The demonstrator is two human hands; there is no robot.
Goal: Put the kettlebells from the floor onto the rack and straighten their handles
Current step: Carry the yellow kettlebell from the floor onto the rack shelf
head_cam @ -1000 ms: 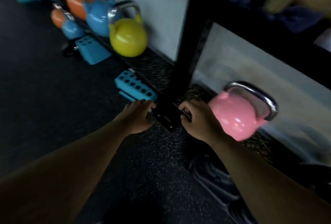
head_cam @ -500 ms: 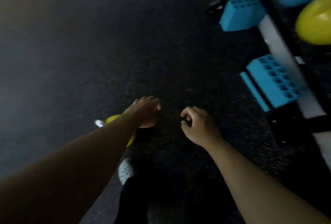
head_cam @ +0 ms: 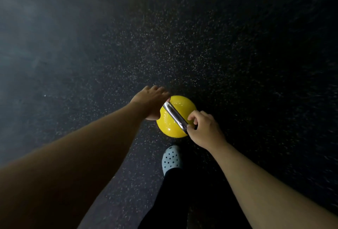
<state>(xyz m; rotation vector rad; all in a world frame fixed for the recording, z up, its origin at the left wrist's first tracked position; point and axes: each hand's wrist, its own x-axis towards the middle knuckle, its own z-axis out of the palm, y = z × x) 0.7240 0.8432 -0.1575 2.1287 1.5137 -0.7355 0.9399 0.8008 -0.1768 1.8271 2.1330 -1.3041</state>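
A yellow kettlebell (head_cam: 181,107) with a chrome handle (head_cam: 174,115) stands on the dark speckled floor, just ahead of my foot. The handle runs diagonally from upper left to lower right. My left hand (head_cam: 150,102) lies palm down over the handle's far left end, fingers stretched out past it and not wrapped around it. At the handle's near right end, my right hand (head_cam: 205,130) has its fingers and thumb curled onto the bar. The rack is out of view.
My pale blue perforated shoe (head_cam: 172,159) and dark trouser leg (head_cam: 173,197) are right behind the kettlebell. Black rubber floor (head_cam: 201,45) stretches all around.
My view has swung from the rack and its kettlebells down to the floor. Both hands have come onto the yellow kettlebell's handle, and the right hand has closed on it.
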